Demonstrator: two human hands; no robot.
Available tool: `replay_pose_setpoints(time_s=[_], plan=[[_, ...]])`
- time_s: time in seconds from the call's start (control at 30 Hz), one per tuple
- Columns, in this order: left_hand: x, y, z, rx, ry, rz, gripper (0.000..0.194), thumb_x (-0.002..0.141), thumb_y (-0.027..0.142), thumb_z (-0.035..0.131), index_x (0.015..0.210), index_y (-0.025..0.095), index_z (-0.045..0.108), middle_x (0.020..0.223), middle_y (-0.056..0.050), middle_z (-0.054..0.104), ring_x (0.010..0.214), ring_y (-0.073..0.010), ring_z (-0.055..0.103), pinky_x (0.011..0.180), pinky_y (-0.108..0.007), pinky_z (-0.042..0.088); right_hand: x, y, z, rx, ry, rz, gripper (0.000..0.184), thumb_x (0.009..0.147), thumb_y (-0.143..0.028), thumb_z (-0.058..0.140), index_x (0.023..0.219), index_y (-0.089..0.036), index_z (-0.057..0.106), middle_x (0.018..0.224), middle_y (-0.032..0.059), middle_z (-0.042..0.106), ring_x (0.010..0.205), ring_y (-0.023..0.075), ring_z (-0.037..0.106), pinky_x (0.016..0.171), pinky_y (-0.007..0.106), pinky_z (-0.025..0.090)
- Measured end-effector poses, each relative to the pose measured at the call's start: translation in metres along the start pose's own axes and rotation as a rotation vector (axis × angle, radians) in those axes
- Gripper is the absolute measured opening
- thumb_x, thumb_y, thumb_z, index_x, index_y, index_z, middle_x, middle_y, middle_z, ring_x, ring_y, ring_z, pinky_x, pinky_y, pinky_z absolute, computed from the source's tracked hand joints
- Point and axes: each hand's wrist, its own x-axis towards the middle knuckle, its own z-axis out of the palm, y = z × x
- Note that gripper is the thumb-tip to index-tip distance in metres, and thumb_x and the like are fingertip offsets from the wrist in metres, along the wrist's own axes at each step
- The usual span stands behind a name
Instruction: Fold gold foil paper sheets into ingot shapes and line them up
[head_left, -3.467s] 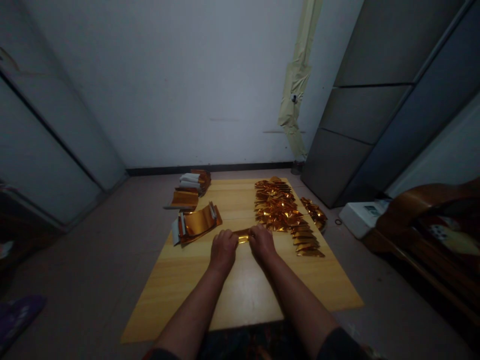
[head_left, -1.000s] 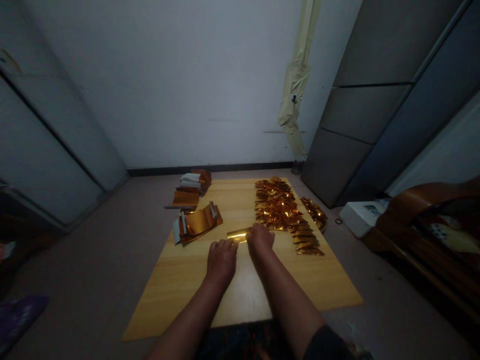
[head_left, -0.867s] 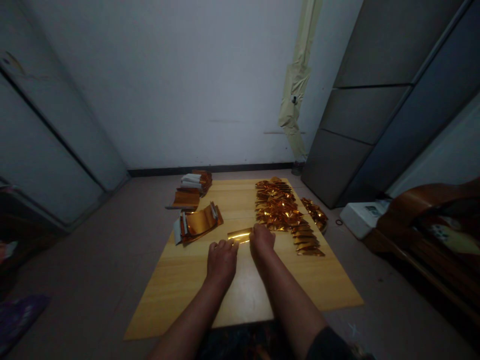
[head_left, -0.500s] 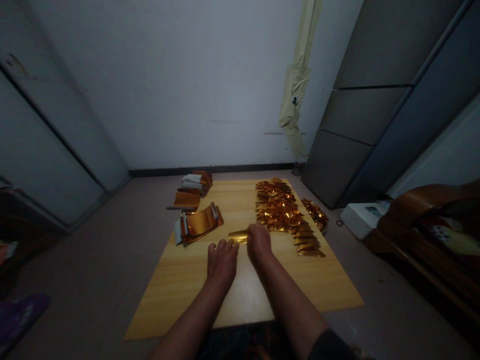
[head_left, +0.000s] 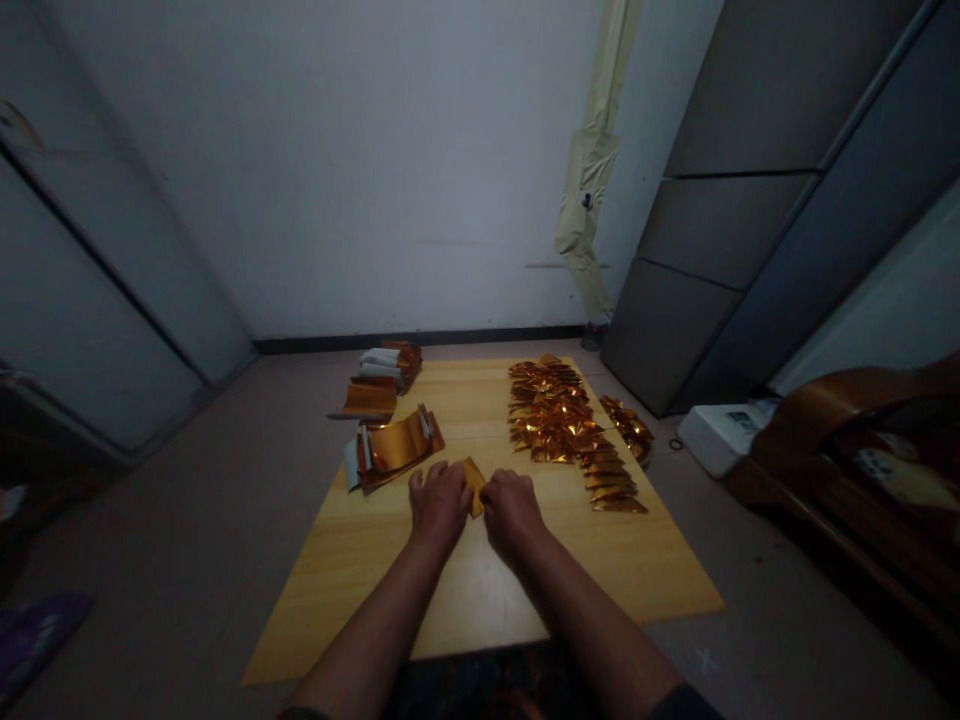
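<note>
The left hand (head_left: 441,505) and right hand (head_left: 511,515) have their fingers curled down either side of a folded gold foil piece (head_left: 474,487), though I can't tell if they're actually gripping it. Foil that thin could crease or skid if pressed unevenly. It's on a yellow wood bench (head_left: 360,590), with foil strips (head_left: 397,445) at 10 o'clock, folded foil triangles (head_left: 551,425) at 1 o'clock, and a grey cabinet (head_left: 720,250) beyond at 2 o'clock.

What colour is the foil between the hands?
Shiny gold foil, seen in the head view.

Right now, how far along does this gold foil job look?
Fairly far along, it seems. Done: many folded gold foil triangles lie heaped and in rows on the right of the wooden board. In hand: one gold foil piece sits between the left hand and right hand. Left: the foil strip stacks look unfolded; their count can't be told.
</note>
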Motion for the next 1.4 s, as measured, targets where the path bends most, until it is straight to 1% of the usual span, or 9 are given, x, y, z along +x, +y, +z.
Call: replay_pose_setpoints(time_s=[0.1,0.2,0.43,0.57,0.7,1.03,1.13,1.23,1.4], plan=[[-0.001,-0.002,0.0,0.003,0.019,0.015,0.031,0.088,0.029,0.052,0.117,0.022,0.059,0.126,-0.009,0.065,0.127,-0.0268,0.048,0.103,-0.052,0.025,-0.002,0.003,0.001,0.042,0.002,-0.008,0.017,0.085,-0.016,0.054,0.085,-0.021,0.07,0.093,0.0056,0.062,0.091,0.0188,0.051,0.075,0.031,0.027],[-0.006,-0.005,0.0,0.021,0.058,0.044,0.023,0.089,0.029,0.051,0.107,0.023,0.064,0.129,-0.009,0.064,0.125,-0.0265,0.05,0.102,-0.051,0.027,-0.002,0.01,0.004,0.094,0.041,-0.022,0.017,0.086,-0.016,0.054,0.088,-0.022,0.07,0.096,0.0036,0.061,0.093,0.0173,0.05,0.077,0.03,0.027],[-0.015,-0.006,0.005,0.027,0.123,0.066,0.02,0.087,0.032,0.054,0.099,0.023,0.067,0.129,-0.009,0.063,0.122,-0.0266,0.051,0.101,-0.048,0.031,-0.002,0.018,0.014,0.157,0.104,-0.045,0.02,0.088,-0.015,0.051,0.094,-0.021,0.069,0.097,0.0028,0.061,0.095,0.0161,0.05,0.082,0.028,0.028],[-0.018,-0.005,0.006,0.042,0.115,0.064,0.025,0.086,0.036,0.056,0.105,0.023,0.066,0.13,-0.01,0.062,0.123,-0.028,0.051,0.103,-0.051,0.028,-0.001,0.018,0.016,0.185,0.136,-0.026,0.02,0.088,-0.016,0.05,0.1,-0.021,0.065,0.096,0.0028,0.061,0.094,0.0168,0.05,0.081,0.028,0.029],[-0.018,-0.005,0.006,0.045,0.087,0.053,0.027,0.086,0.036,0.056,0.108,0.023,0.066,0.131,-0.009,0.062,0.124,-0.0293,0.05,0.106,-0.055,0.026,-0.001,0.017,0.015,0.187,0.158,0.016,0.011,0.089,-0.021,0.052,0.092,-0.019,0.063,0.093,0.0022,0.061,0.091,0.0161,0.05,0.078,0.027,0.029],[-0.02,-0.002,0.007,0.046,0.033,0.04,0.028,0.09,0.031,0.051,0.114,0.022,0.062,0.137,-0.011,0.057,0.13,-0.0289,0.045,0.111,-0.061,0.017,0.0,0.017,0.016,0.17,0.142,-0.023,0.011,0.087,-0.02,0.056,0.091,-0.021,0.067,0.095,0.002,0.061,0.095,0.0161,0.051,0.081,0.028,0.029],[-0.022,-0.005,0.008,0.007,0.05,0.031,0.033,0.092,0.028,0.046,0.123,0.025,0.057,0.138,-0.009,0.057,0.13,-0.027,0.045,0.11,-0.059,0.019,-0.001,0.018,0.016,0.202,0.146,-0.042,0.013,0.089,-0.019,0.054,0.092,-0.021,0.067,0.095,0.0018,0.061,0.095,0.0158,0.052,0.081,0.028,0.03],[-0.024,-0.008,0.008,-0.006,0.14,0.042,0.036,0.092,0.026,0.043,0.126,0.025,0.055,0.136,-0.01,0.058,0.129,-0.0255,0.046,0.11,-0.052,0.024,-0.001,0.019,0.016,0.208,0.166,-0.044,0.015,0.09,-0.015,0.052,0.09,-0.02,0.066,0.092,0.0019,0.062,0.093,0.0159,0.052,0.08,0.028,0.03],[-0.027,-0.007,0.003,-0.012,0.22,0.153,0.041,0.088,0.021,0.047,0.127,0.021,0.055,0.138,-0.012,0.054,0.13,-0.026,0.043,0.107,-0.043,0.03,-0.002,0.017,0.014,0.197,0.252,-0.024,0.019,0.089,-0.009,0.046,0.086,-0.018,0.063,0.087,0.0032,0.063,0.088,0.017,0.053,0.079,0.029,0.03]])
